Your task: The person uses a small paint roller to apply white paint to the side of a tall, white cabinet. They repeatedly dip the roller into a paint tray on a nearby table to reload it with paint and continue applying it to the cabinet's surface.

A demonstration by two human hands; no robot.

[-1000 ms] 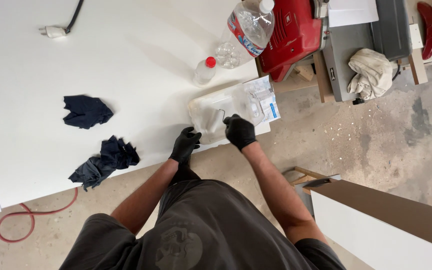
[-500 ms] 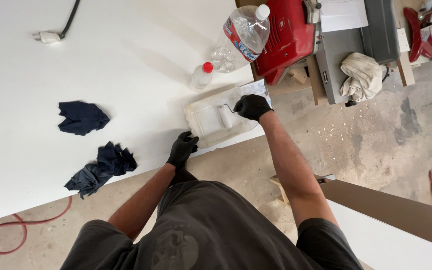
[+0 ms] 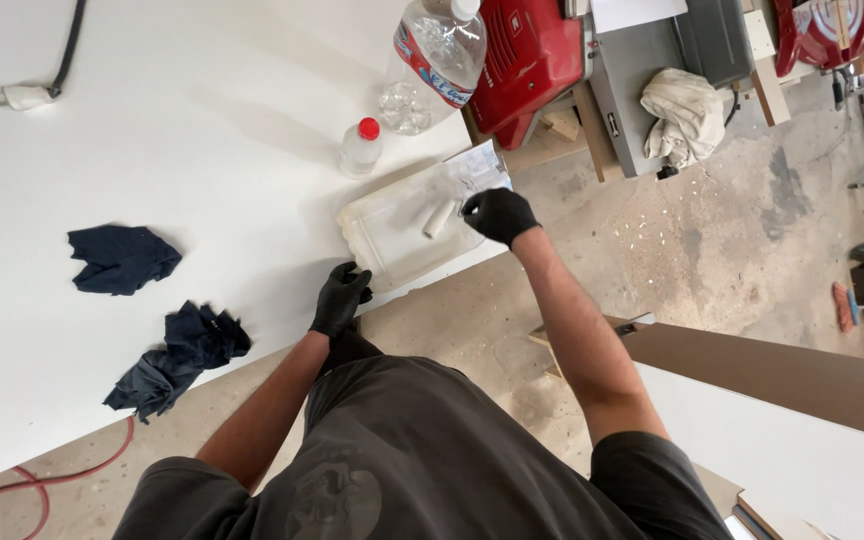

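Resting in the paint tray (image 3: 377,235), roller (image 3: 439,218) beside right hand (image 3: 498,214) fingers

Right hand (image 3: 498,215) grips the small paint roller (image 3: 439,218) inside the white tray (image 3: 382,235); left hand (image 3: 338,298) presses the tray's near corner on the desk (image 3: 202,130).

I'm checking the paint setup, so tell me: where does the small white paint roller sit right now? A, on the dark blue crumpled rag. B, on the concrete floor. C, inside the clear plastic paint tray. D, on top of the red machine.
C: the small white paint roller lies inside the clear plastic paint tray, its handle in the black-gloved right hand.
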